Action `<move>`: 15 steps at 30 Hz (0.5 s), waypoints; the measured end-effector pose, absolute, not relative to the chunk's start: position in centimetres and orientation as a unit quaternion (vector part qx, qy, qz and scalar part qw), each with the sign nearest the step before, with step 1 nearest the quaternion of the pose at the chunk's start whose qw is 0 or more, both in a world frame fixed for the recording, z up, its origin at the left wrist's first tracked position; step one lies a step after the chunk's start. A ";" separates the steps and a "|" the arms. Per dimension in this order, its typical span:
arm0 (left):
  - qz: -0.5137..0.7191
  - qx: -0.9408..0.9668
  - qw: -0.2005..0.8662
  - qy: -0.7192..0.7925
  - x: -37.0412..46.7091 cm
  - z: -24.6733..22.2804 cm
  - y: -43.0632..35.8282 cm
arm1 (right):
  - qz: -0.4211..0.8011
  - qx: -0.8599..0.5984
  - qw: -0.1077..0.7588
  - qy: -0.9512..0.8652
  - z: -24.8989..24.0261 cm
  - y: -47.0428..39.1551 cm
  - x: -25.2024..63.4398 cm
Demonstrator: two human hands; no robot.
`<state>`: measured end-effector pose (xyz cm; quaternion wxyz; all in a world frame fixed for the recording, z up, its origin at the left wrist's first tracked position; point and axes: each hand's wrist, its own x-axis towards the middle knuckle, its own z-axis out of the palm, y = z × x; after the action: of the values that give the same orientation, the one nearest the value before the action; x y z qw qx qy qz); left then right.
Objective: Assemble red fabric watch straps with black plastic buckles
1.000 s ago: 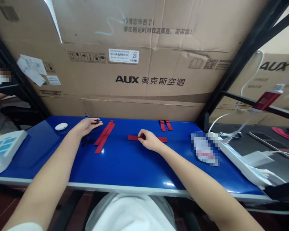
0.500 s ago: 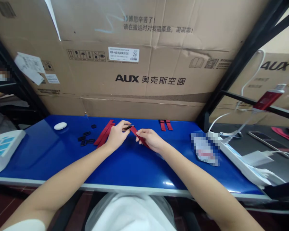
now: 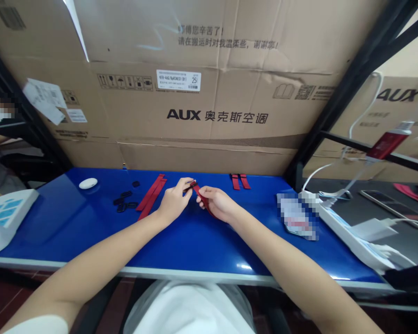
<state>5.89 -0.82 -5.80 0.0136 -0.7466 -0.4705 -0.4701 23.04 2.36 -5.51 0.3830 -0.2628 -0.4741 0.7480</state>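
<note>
Head view: red strap point(image 3: 196, 188) at frame centre, narrow pinch by right hand point(image 3: 218, 202); left hand point(image 3: 174, 198) pinches small black buckle point(image 3: 192, 184) at strap's upper end. Strap could slip or twist if either pinch slackens; left arm could drag loose red strips point(image 3: 153, 195), left of centre, lying just beside it. Strap's path through buckle too small to tell; right hand hides part of strap, left arm covers one strip's lower end.

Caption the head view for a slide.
Left grip on black buckle, right grip on red strap, over blue table.
</note>
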 end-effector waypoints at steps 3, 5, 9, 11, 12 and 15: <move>-0.439 -0.761 0.035 -0.476 6.2 -6.1 -1.0 | 0.767 -0.240 0.399 -0.441 -5.4 2.2 22.6; -0.419 -0.776 0.035 -0.470 6.4 -6.3 -1.1 | 0.778 -0.225 0.415 -0.415 -5.3 2.0 22.4; -0.400 -0.806 -0.024 -0.435 6.7 -6.4 -0.9 | 0.754 -0.242 0.435 -0.429 -5.4 2.0 22.4; -0.414 -0.802 -0.059 -0.426 6.2 -6.1 -0.3 | 0.735 -0.255 0.438 -0.451 -5.6 2.4 22.6; -0.429 -0.791 -0.068 -0.431 5.6 -5.8 0.1 | 0.729 -0.260 0.438 -0.458 -5.6 2.6 22.8; -0.474 -0.722 -0.038 -0.503 2.0 -4.6 1.9 | 0.725 -0.264 0.433 -0.466 -5.7 3.3 23.5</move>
<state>1.97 1.92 -4.56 -0.0379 -0.7221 -0.5028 -0.4737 23.48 3.32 -5.68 0.4328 -0.2641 -0.4663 0.7249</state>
